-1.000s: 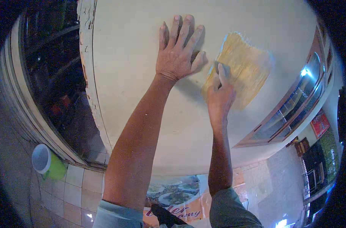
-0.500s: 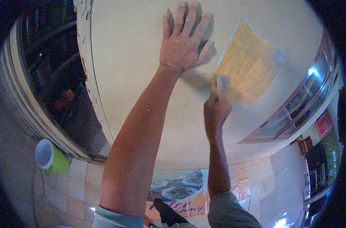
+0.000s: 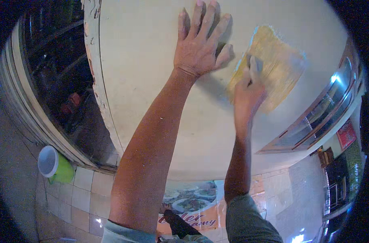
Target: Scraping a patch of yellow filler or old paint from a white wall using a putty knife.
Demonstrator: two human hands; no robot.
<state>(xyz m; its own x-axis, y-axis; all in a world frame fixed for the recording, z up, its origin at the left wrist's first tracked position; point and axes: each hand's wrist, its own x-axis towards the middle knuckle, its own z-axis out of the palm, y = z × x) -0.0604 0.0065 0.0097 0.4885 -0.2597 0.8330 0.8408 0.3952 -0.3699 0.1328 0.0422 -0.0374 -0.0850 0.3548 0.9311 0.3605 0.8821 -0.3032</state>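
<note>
A ragged-edged, roughly four-sided patch of yellow-brown, streaky surface (image 3: 283,67) lies right of centre on a smooth cream-coloured upright wall (image 3: 148,69), with a pale bluish-white fringe along parts of its border. The person's right hand (image 3: 249,97) is at the patch's left side, fingers closed around a small, flat-looking dark grey tool (image 3: 249,61), one finger laid along it. The person's left hand (image 3: 196,52) holds nothing; it is spread flat on the wall, left of the patch and apart from it.

The step in hand looks like rubbing or scraping the patch near its left edge, the left hand seeming to brace. The next stroke would call for even pressure and the tool kept flat to the surface.

Below, a colourful printed sheet with food pictures (image 3: 192,200) covers part of the pale tiled floor (image 3: 82,194). A lime-green bucket with a white interior (image 3: 63,170) stands at lower left, near a dark opening (image 3: 57,60).

The tool is blurred and partly covered by the hand, so its exact kind and working edge cannot be told. The patch's lower left is hidden behind the right hand; the opening's contents are too dark to make out.
</note>
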